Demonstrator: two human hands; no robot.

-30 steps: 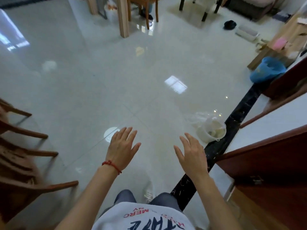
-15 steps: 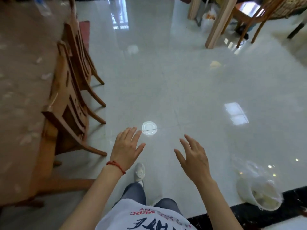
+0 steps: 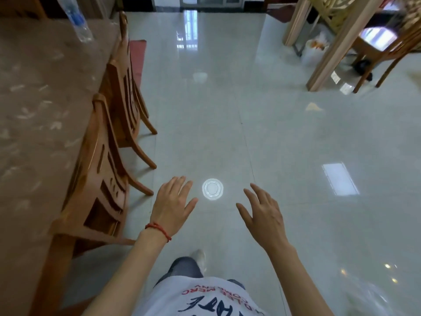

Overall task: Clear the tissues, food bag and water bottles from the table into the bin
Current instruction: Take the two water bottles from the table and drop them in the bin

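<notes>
A clear water bottle [image 3: 76, 18] with a blue label stands at the far end of the brown marbled table [image 3: 34, 115] on the left. My left hand [image 3: 173, 205], with a red string at the wrist, hovers above the floor with straight fingers and holds nothing. My right hand [image 3: 264, 215] is beside it, fingers spread and relaxed, also empty. Both are well away from the table. The bin's clear liner [image 3: 373, 297] shows only as a blur at the bottom right corner.
Two wooden chairs [image 3: 109, 142] are pushed against the table's right side. A pale tiled floor [image 3: 284, 144] stretches ahead with a round ceiling-light reflection [image 3: 212, 188] between my hands. A wooden post, another chair [image 3: 376, 49] and a white bag [image 3: 315, 47] stand at the far right.
My view has swung left: the bin slid off to the bottom right and the table, chairs and bottle came into sight. Both hands stay open and empty in front of me.
</notes>
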